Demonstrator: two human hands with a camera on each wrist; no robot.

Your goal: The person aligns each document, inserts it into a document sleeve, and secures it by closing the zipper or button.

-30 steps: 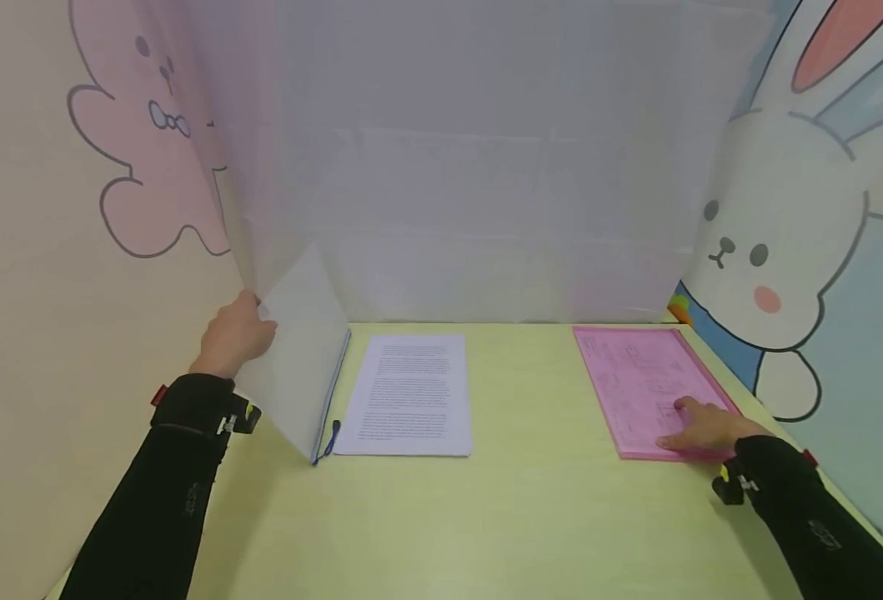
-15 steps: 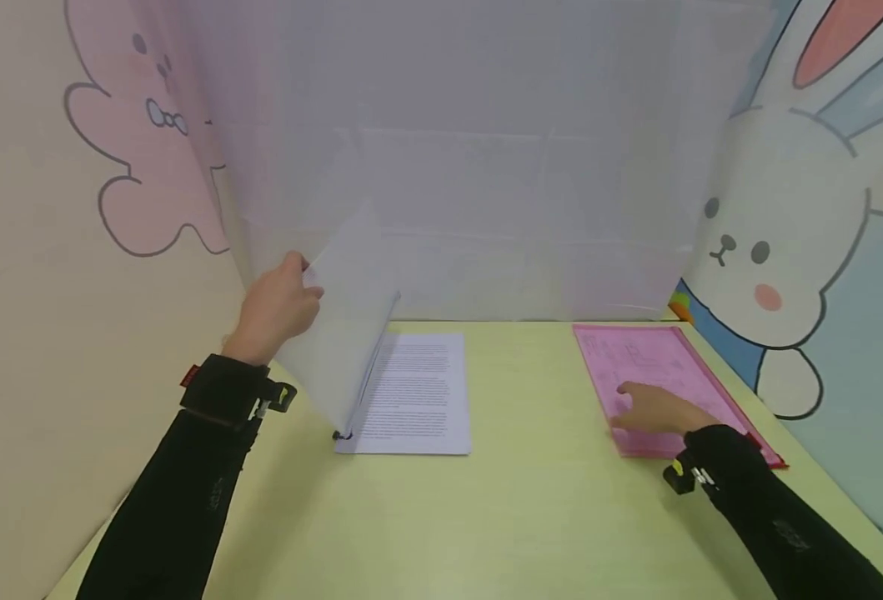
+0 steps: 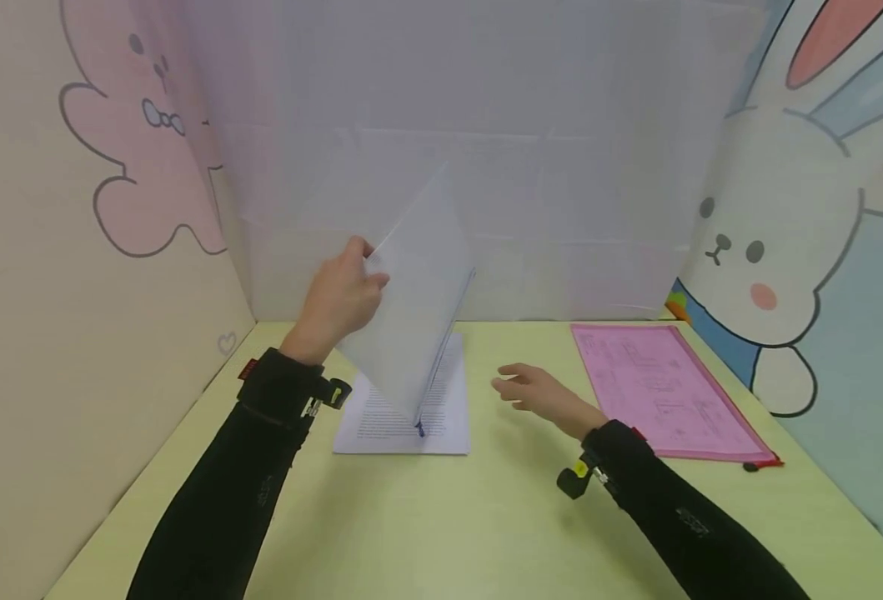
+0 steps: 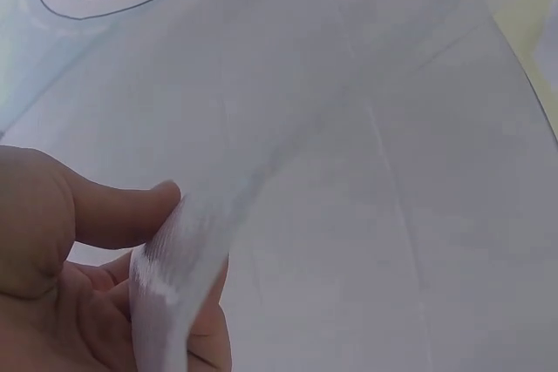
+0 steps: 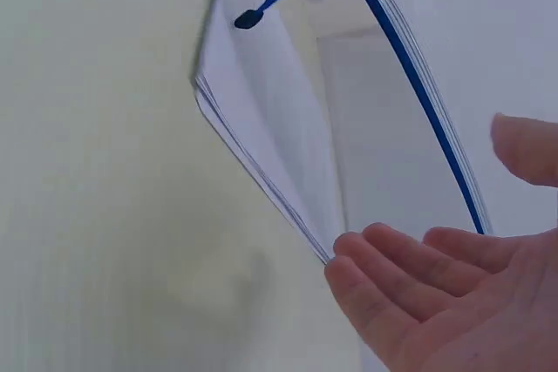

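Note:
My left hand [image 3: 339, 298] pinches the top corner of a translucent white zip pouch [image 3: 414, 317] with a blue zipper [image 5: 410, 84] and holds it tilted in the air above a stack of printed sheets [image 3: 441, 412]. In the left wrist view, thumb and fingers [image 4: 113, 215] clamp the pouch edge [image 4: 166, 276]. The blue zipper pull [image 5: 272, 2] hangs at the pouch's low corner. My right hand [image 3: 534, 392] hovers open over the table, just right of the sheets [image 5: 261, 154], fingers straight and pointing toward the pouch, holding nothing.
A pink zip pouch [image 3: 666, 392] with papers inside lies flat at the right of the yellow-green table [image 3: 486, 517]. A translucent white screen [image 3: 471, 167] stands at the back. Walls with cartoon animals close in on the left and right.
My left hand has carried the white pouch up and rightward, from the left wall to over the printed sheets. My right hand left the pink pouch and moved left to the middle.

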